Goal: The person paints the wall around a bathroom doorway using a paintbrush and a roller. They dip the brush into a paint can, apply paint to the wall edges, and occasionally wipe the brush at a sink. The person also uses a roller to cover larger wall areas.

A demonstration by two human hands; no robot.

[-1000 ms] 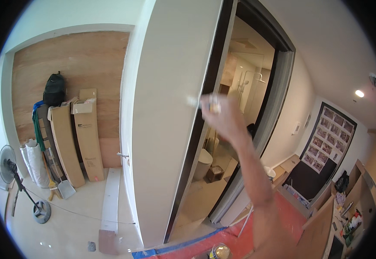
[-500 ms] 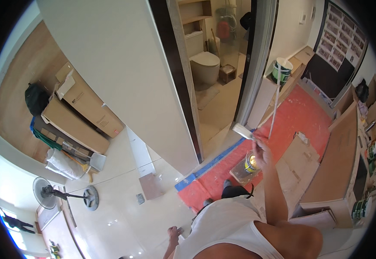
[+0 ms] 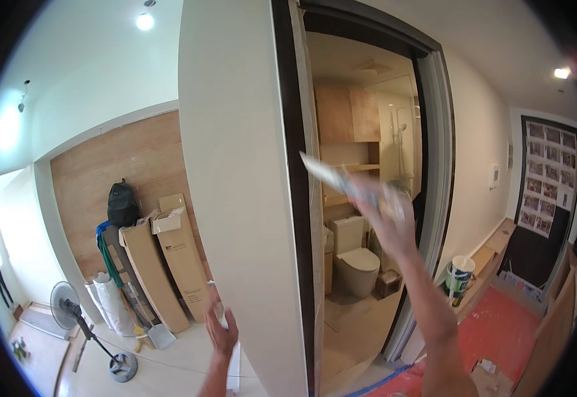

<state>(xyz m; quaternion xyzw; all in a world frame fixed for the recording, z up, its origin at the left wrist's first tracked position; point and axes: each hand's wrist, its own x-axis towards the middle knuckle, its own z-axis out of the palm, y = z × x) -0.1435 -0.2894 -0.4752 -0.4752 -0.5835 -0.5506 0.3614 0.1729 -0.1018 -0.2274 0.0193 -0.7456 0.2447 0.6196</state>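
A paintbrush (image 3: 325, 173) with pale bristles is in my right hand (image 3: 388, 210), whose fingers are closed round its handle. Motion blurs both. The bristle tip appears beside the dark trim (image 3: 291, 165) on the doorway side of the off-white wall (image 3: 239, 159); contact cannot be made out. Lower left, my left hand (image 3: 221, 327) is raised at the wall's left edge, thumb and fingers apart. A small whitish spot shows at its fingertips, too small to name.
Through the doorway stands a toilet (image 3: 356, 261). A paint bucket (image 3: 460, 274) sits on a ledge at right, above red floor covering (image 3: 500, 324). Tall cardboard boxes (image 3: 159, 271), a black backpack (image 3: 123, 204) and a standing fan (image 3: 70, 308) are at left.
My view has tilted up from the floor to the wall and doorway. The right hand has swung the brush up and left to the trim; the left hand has risen to the wall edge.
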